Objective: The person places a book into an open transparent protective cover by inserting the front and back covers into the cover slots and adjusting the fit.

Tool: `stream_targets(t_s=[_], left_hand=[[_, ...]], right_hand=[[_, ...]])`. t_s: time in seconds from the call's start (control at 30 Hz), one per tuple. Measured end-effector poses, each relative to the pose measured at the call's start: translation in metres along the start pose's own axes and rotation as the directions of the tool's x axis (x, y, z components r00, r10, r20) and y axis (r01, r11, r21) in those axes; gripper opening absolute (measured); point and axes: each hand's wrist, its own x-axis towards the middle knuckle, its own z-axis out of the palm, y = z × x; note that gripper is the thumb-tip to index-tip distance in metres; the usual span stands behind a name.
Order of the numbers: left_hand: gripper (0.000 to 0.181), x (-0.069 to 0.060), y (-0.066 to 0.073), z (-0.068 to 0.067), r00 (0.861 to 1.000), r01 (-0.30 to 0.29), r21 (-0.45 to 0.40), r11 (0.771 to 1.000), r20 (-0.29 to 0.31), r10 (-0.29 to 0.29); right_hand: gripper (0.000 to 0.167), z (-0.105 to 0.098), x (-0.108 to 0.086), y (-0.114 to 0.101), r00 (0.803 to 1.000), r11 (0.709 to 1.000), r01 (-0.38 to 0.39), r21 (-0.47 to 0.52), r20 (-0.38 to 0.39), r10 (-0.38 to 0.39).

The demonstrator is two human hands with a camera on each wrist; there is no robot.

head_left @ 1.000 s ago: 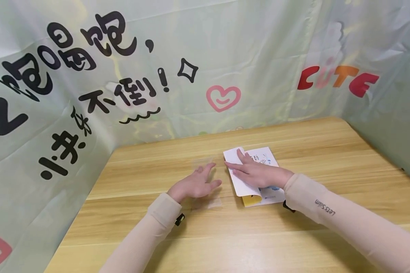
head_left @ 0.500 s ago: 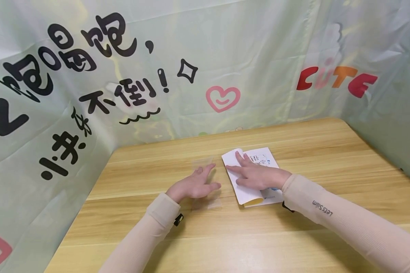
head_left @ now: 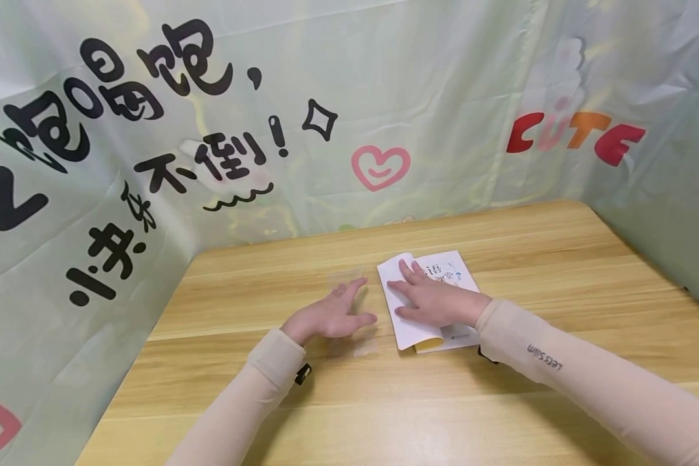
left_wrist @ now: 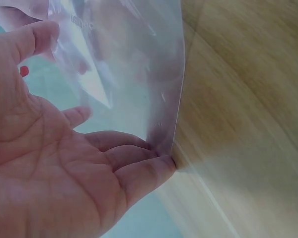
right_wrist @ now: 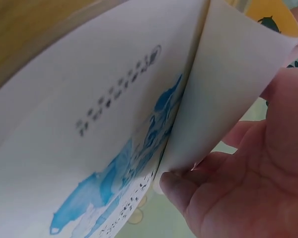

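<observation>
A thin paperback book (head_left: 465,272) lies on the wooden table, its white title page showing Chinese characters. Its cover (head_left: 410,331) is folded over to the left, white side up, with a yellow underside at the curled lower edge. My right hand (head_left: 437,303) rests on that cover with fingers spread. In the right wrist view, a blue drawing (right_wrist: 104,173) shows on the page beside the curled cover (right_wrist: 228,84). To the left, my left hand (head_left: 333,315) lies over a clear plastic sheet (head_left: 349,348), fingers extended; in the left wrist view its fingertips touch the sheet's edge.
The wooden tabletop (head_left: 221,388) runs back to a pale printed curtain (head_left: 443,97) with black lettering and a pink heart. The curtain also hangs along the left and right sides.
The folded cover has moved slightly left and its lower corner has come down, so less yellow shows. My right hand has shifted a little left with it; the left hand has barely moved.
</observation>
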Motion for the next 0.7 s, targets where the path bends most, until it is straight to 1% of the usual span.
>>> stream_targets(t_s=[0.17,0.37,0.7], left_hand=[[0.089,0.000,0.000,0.001,1.000,-0.004,0.014,1.000,0.011,0.004],[0.091,0.000,-0.001,0.002,1.000,-0.002,0.031,1.000,0.024,0.001],[0.091,-0.001,0.000,0.003,1.000,0.002,0.042,0.999,0.022,-0.003]], right_hand=[[0.064,0.003,0.000,-0.006,1.000,0.998,0.013,-0.053,-0.015,-0.014],[0.062,0.009,0.005,-0.011,1.000,0.991,-0.003,-0.136,-0.017,0.001],[0.060,0.013,0.007,-0.020,0.999,0.979,-0.006,-0.202,-0.046,-0.003]])
